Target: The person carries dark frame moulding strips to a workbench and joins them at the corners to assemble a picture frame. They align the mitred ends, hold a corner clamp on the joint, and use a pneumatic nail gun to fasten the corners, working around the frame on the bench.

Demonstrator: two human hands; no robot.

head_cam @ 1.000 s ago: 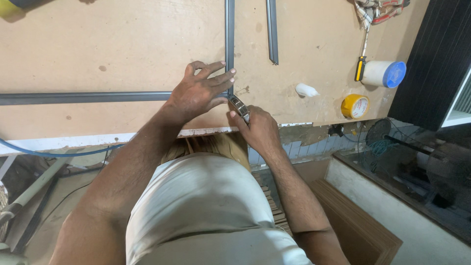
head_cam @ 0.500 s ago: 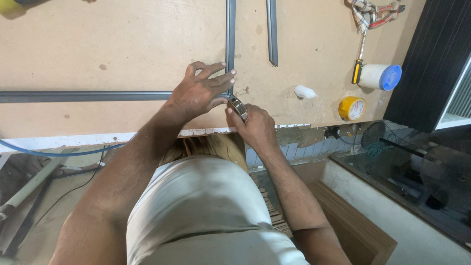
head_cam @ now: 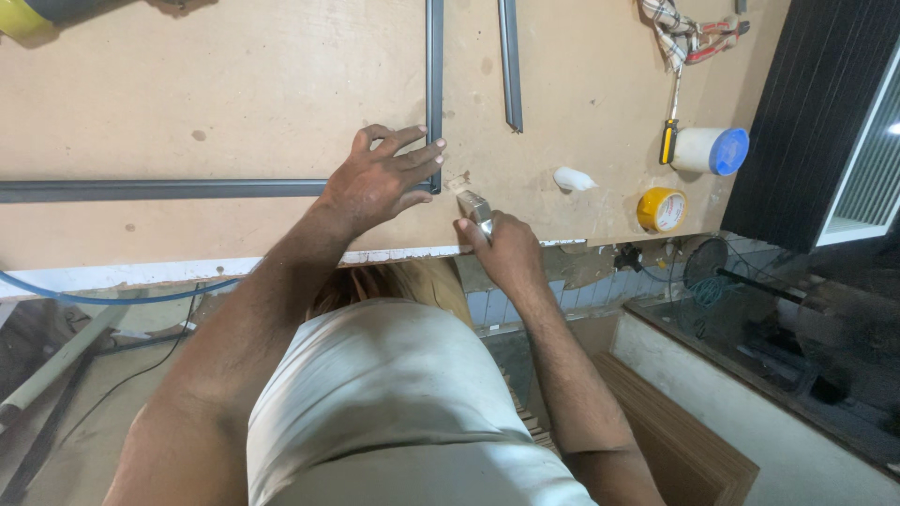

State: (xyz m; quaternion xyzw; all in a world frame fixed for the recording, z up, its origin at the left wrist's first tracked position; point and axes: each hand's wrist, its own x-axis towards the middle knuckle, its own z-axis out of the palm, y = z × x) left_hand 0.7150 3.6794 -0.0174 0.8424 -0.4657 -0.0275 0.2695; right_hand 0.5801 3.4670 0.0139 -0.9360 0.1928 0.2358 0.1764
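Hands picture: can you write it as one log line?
left hand: pressing grey strips' corner | right hand: holding small metal tool | board

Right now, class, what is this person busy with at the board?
A person leans over a tan board. The left hand presses flat where two grey metal strips meet at a corner. The right hand grips a small metallic tool just beside that corner. A yellow tape roll, a white container and a screwdriver lie to the right.

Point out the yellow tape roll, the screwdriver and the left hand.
yellow tape roll (head_cam: 662, 209), head view, on its flat side.
screwdriver (head_cam: 669, 141), head view, on its handle.
left hand (head_cam: 373, 184), head view, on its back.
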